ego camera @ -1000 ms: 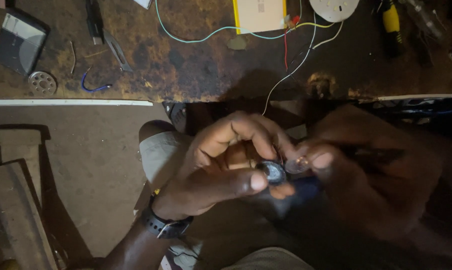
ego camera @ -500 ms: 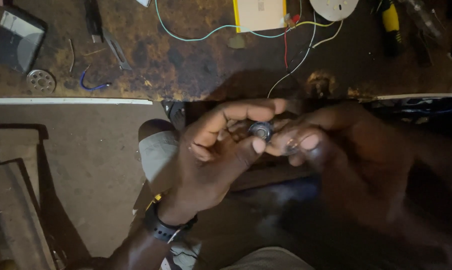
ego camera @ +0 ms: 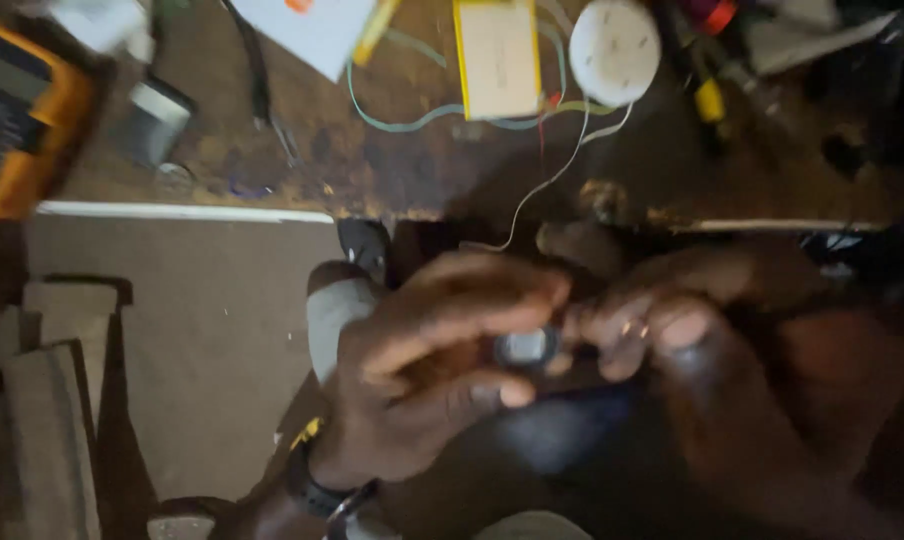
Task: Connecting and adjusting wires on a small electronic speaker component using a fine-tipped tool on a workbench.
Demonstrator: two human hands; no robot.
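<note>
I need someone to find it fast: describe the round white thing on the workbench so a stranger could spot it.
Start at the worn brown workbench across the top of the view and go to its far edge, right of centre. Beside the flat yellow rectangular pack sits the round white disc, with thin wires running beneath it. It is the only round, white piece there.

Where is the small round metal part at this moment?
In the head view, the small round metal part sits at the picture's centre, pinched between the left hand and the right hand, below the worn wooden bench edge.
</note>
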